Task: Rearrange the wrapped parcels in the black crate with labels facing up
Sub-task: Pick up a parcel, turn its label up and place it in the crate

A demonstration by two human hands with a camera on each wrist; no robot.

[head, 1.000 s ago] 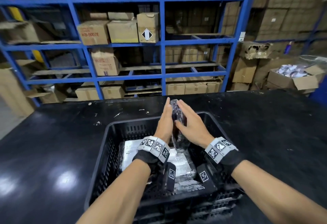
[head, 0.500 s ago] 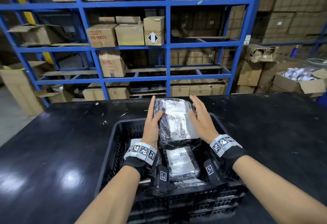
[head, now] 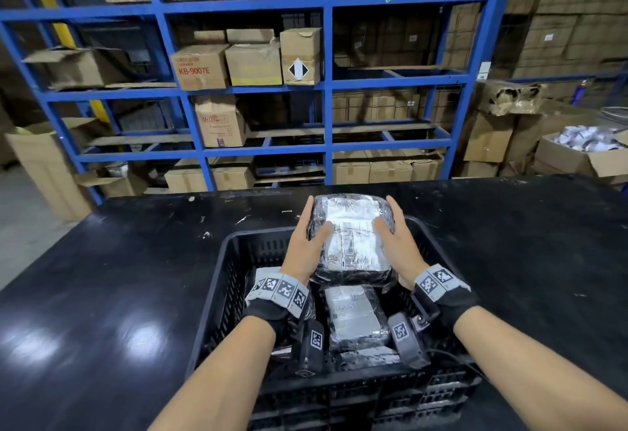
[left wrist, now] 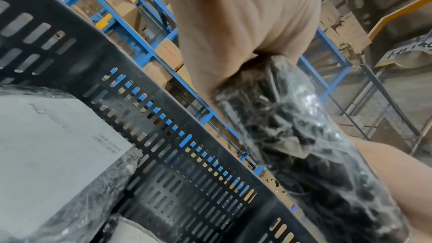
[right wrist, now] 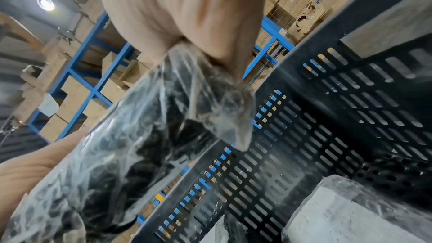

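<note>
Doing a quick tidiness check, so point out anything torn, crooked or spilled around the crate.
The cardboard box on the stack right of the blue rack is ripped open, with ragged holes. In the black crate nothing is spilled; both hands hold a parcel label-up, tilted.

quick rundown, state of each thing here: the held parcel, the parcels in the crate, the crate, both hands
held parcel: lifted over the crate's far end, label facing up
left hand: grips the parcel's left edge, thumb on top
right hand: grips its right edge
middle parcel in crate: lying flat, label up
parcel by left wall: flat, label up
black crate: upright on the black table, open-topped
</note>
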